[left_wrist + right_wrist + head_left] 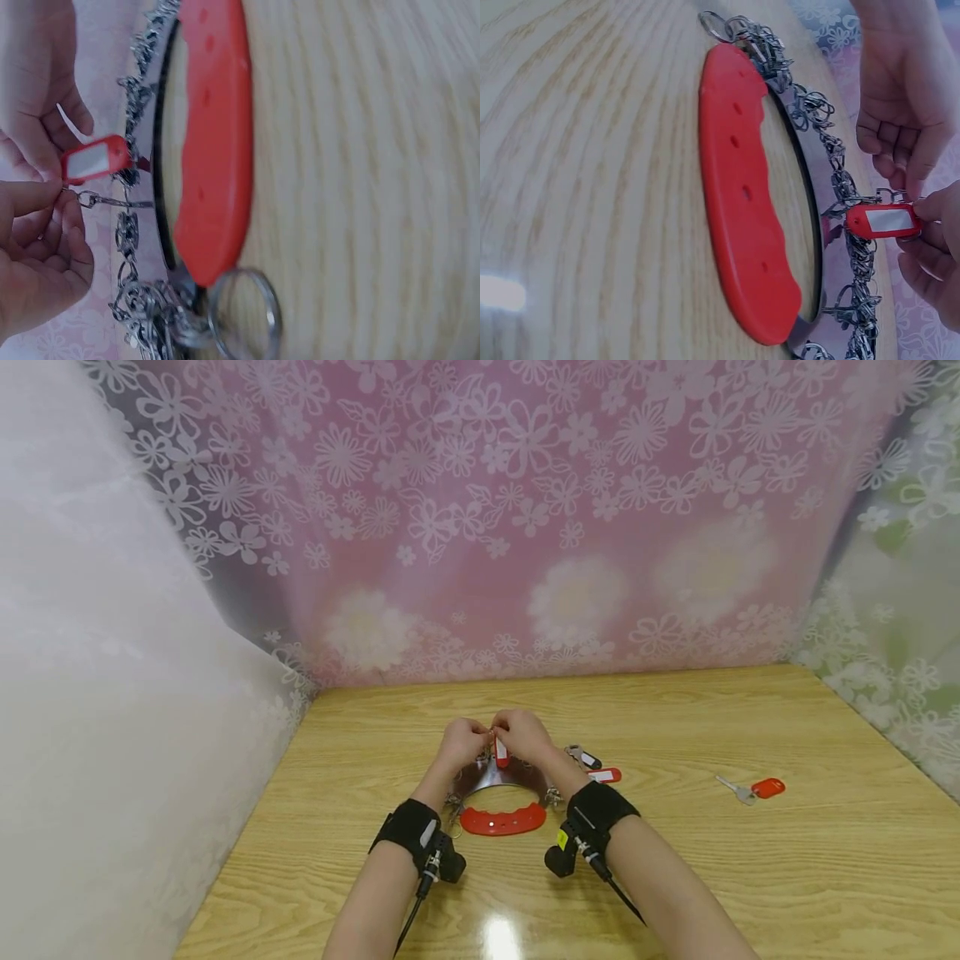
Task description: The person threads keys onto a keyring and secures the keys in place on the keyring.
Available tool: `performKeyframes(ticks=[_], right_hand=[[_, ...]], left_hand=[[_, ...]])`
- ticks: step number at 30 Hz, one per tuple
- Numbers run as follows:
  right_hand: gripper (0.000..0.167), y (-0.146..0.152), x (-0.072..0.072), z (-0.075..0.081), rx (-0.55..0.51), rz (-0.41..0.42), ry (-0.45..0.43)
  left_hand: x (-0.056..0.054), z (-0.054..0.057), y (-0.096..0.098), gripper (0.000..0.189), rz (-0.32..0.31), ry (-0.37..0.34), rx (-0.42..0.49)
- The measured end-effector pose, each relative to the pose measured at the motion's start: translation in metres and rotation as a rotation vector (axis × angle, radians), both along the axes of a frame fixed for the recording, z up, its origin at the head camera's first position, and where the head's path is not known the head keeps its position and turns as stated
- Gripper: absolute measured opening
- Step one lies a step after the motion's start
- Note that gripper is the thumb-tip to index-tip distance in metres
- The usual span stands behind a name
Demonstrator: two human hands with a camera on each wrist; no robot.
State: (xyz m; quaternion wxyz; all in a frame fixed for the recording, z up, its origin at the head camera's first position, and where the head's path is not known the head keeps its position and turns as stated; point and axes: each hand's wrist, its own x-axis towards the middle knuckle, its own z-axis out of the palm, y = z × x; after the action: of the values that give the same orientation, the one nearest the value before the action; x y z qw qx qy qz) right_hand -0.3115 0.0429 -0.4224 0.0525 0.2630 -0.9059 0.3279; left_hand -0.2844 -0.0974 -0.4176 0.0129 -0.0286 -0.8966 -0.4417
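A key-ring holder lies on the table, with a red grip point(502, 822) nearest me and a curved shiny metal plate point(491, 772) beyond it. Small metal snap hooks point(859, 262) hang in a row along the plate. Both hands meet at its far edge. My left hand point(45, 262) pinches one snap hook point(88, 199), pulled out from the row. With thumb and fingers my right hand point(934, 259) grips a red key tag point(889, 220) with a white label, at the end beside that hook. The tag's ring is mostly hidden by fingertips.
Right of the holder, partly behind my right wrist, lie a black key tag point(591, 760) and another red key tag point(609, 774). Farther right are a key point(744, 794) and its red tag point(768, 788). A flowered pink curtain point(525, 527) borders the table's back.
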Motion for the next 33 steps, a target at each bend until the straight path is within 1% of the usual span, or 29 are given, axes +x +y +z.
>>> performKeyframes(ticks=[5, 7, 10, 14, 17, 21, 24, 27, 30, 33], right_hand=[[0.009, -0.0009, 0.0013, -0.0002, 0.026, 0.026, 0.038], [0.009, -0.0020, 0.0013, 0.0002, 0.032, 0.028, 0.040], [0.010, -0.0033, 0.0010, 0.0010, 0.043, 0.034, 0.046], [0.011, -0.0040, 0.0008, 0.0018, 0.066, 0.044, 0.047], [0.012, -0.0045, 0.0008, 0.0025, 0.084, 0.058, 0.038], [0.012, -0.0043, 0.0017, 0.0044, 0.085, 0.080, 0.053], [0.013, -0.0039, 0.0025, 0.0044, 0.092, 0.085, 0.089], [0.013, -0.0041, 0.0030, 0.0037, 0.114, 0.086, 0.124], [0.013, -0.0042, 0.0035, 0.0039, 0.142, 0.093, 0.157], [0.013, -0.0043, 0.0039, 0.0048, 0.183, 0.117, 0.205]], left_hand=[[0.0000, 0.0024, 0.0005, 0.015, 0.075, -0.123, 0.219], [-0.0014, 0.0022, -0.0004, 0.014, 0.091, -0.155, 0.284], [-0.0033, 0.0022, -0.0012, 0.013, 0.107, -0.192, 0.353], [-0.0040, 0.0032, -0.0015, 0.012, 0.130, -0.228, 0.394], [-0.0018, 0.0056, -0.0014, 0.012, 0.148, -0.247, 0.416], [0.0003, 0.0077, -0.0015, 0.011, 0.154, -0.250, 0.454], [0.0000, 0.0073, -0.0021, 0.010, 0.149, -0.259, 0.489], [-0.0003, 0.0070, -0.0033, 0.009, 0.154, -0.285, 0.535], [-0.0003, 0.0075, -0.0042, 0.008, 0.174, -0.318, 0.579], [0.0002, 0.0093, -0.0040, 0.007, 0.207, -0.351, 0.589]])
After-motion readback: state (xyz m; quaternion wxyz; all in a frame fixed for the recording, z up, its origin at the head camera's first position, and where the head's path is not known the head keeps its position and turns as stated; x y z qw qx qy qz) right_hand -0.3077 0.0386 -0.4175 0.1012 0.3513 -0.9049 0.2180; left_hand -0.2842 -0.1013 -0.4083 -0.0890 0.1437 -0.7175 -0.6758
